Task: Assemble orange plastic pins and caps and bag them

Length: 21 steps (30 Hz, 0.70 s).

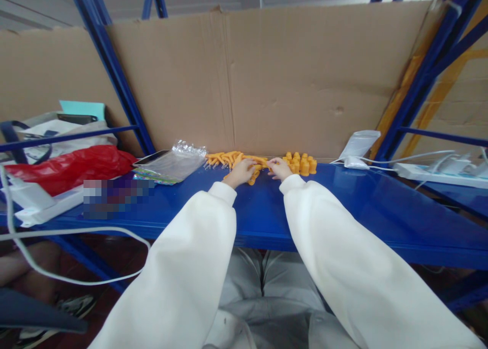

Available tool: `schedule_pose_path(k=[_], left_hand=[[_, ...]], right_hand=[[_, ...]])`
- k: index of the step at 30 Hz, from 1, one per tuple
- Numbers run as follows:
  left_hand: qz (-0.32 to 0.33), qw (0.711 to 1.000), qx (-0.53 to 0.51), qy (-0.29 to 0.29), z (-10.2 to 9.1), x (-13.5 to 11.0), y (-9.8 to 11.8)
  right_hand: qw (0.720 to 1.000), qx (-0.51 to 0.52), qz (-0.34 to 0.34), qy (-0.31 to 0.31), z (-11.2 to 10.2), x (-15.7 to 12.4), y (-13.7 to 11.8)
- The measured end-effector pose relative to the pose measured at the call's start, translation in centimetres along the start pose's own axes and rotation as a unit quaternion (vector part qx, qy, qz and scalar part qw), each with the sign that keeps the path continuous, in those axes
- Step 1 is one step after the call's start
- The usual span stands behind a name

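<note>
My left hand (241, 172) is closed at the back of the blue table, its fingertips on a small orange plastic piece (251, 178). Close by on the right, my right hand (280, 168) has its fingers pinched together; what they grip is too small to make out. More orange bits show between the two hands. Left of my left hand lies a pile of slender orange pieces with metal-looking ends (223, 159). Several stubby orange pieces (303, 163) stand grouped beside my right hand.
A clear plastic bag (183, 163) lies left of the orange pile. Further left are a red bag (76, 168) and a white power strip (49, 207) with a looping cable. Cardboard (285, 80) backs the blue table (343, 201). Another power strip (438, 172) sits right.
</note>
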<state>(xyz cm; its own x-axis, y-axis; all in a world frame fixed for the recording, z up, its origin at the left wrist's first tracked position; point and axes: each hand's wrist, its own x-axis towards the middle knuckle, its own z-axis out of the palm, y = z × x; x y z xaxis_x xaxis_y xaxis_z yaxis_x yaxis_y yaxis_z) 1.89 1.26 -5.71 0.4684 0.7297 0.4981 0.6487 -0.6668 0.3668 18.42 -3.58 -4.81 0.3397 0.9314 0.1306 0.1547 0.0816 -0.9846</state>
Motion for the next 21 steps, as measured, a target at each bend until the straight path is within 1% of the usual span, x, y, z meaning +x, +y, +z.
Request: schedule_pose_path(k=[2,6,9,12,15,18,21], left_hand=[[0.006,1.0,-0.002,0.011,-0.2,-0.1,0.1],[0.003,0.999,-0.004,0.044,-0.2,-0.2,0.2],[-0.005,0.999,0.006,0.034,-0.2,-0.2,0.2],[-0.023,0.999,0.022,0.039,-0.4,-0.3,0.5],[-0.059,0.994,0.036,0.08,-0.9,-0.6,1.1],[-0.109,0.987,0.05,0.103,-1.5,-1.0,1.7],[-0.143,0.982,0.057,0.113,-2.0,-1.3,2.2]], right_hand=[[1.0,0.023,-0.016,0.007,0.1,-0.4,-0.4],[0.995,0.066,-0.07,0.007,0.7,-0.9,-1.0],[0.992,0.092,-0.083,0.01,1.0,-0.9,-1.3],[0.989,0.116,-0.089,0.018,1.1,-0.9,-1.5],[0.985,0.138,-0.104,0.021,1.2,-1.1,-1.8],[0.985,0.152,-0.082,0.006,1.3,-1.4,-2.0],[0.982,0.18,-0.045,-0.031,1.2,-1.8,-2.1]])
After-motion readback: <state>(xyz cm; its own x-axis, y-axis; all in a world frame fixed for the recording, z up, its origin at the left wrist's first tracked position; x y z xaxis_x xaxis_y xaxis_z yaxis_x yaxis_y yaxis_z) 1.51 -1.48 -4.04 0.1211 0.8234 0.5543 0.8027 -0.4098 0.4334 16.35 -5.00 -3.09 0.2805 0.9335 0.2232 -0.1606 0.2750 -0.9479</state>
